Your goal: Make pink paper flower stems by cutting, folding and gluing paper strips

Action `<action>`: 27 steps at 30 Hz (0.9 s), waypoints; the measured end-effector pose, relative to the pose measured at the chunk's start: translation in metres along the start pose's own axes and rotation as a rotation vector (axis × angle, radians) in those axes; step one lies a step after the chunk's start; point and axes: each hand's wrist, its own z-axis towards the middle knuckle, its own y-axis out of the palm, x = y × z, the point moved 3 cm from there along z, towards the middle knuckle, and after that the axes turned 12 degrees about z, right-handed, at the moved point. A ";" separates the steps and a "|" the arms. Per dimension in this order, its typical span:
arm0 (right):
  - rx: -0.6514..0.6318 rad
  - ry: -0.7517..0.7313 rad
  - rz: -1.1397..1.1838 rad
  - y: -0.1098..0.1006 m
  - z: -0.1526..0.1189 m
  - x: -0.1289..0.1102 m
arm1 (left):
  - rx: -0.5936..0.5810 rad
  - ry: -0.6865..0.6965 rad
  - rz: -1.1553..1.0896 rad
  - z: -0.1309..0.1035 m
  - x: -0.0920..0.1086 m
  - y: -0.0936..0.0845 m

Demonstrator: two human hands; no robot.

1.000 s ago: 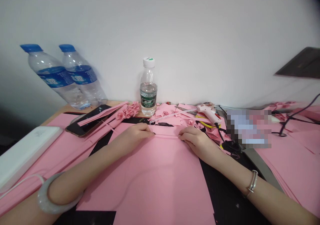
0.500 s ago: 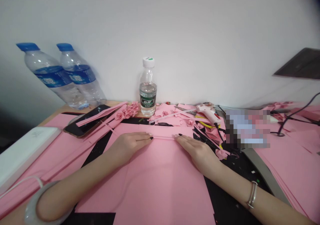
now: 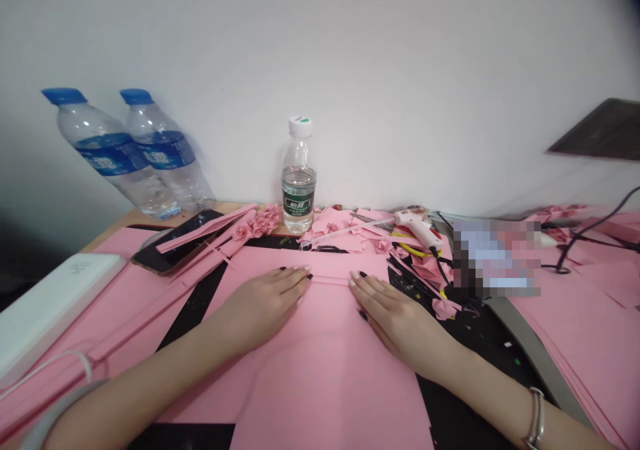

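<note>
A large pink paper sheet (image 3: pixel 320 357) lies in front of me over other pink sheets, with a narrow folded strip (image 3: pixel 329 281) running across its far part. My left hand (image 3: pixel 273 300) lies flat on the sheet, its fingertips at the left end of the strip. On the strip's right end rest the fingertips of my right hand (image 3: pixel 395 310), palm down with the thumb a little apart. Neither hand grips anything. Both hands cover parts of the paper beneath them.
A small water bottle (image 3: pixel 299 193) stands behind the paper; two larger bottles (image 3: pixel 113 155) lean at the wall. A phone (image 3: pixel 175 250) and white power bank (image 3: pixel 60 310) are left. Right are a glue gun (image 3: pixel 419 229), paper scraps and a blurred-out object (image 3: pixel 495 257).
Both hands have come slightly nearer to me and lie flatter, with the thumbs now showing. The folded strip also appears slightly lower in view.
</note>
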 end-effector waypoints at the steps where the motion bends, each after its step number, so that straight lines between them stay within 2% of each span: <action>1: -0.005 -0.005 -0.011 0.000 0.000 0.000 | -0.015 -0.015 0.000 0.003 0.002 0.001; 7: 0.026 0.038 0.048 -0.004 0.003 0.000 | -0.106 -0.061 -0.022 0.004 0.007 0.009; 12: 0.122 0.093 0.117 -0.001 0.007 0.007 | -0.086 -0.029 0.023 -0.002 0.008 0.012; 16: 0.207 0.047 0.093 0.000 0.012 0.015 | -0.027 -0.061 -0.006 0.005 0.006 0.004; 17: 0.218 0.044 0.089 -0.001 0.014 0.016 | -0.010 -0.077 -0.028 0.008 0.004 0.000; 19: 0.225 0.078 0.127 -0.005 0.020 0.019 | -0.074 -0.086 -0.091 0.015 -0.001 -0.006; 22: 0.200 0.188 0.318 -0.011 0.031 0.028 | -0.091 -0.117 -0.181 0.025 -0.011 -0.015; 27: 0.155 0.316 0.451 -0.016 0.042 0.043 | -0.182 -0.163 -0.354 0.039 -0.029 -0.015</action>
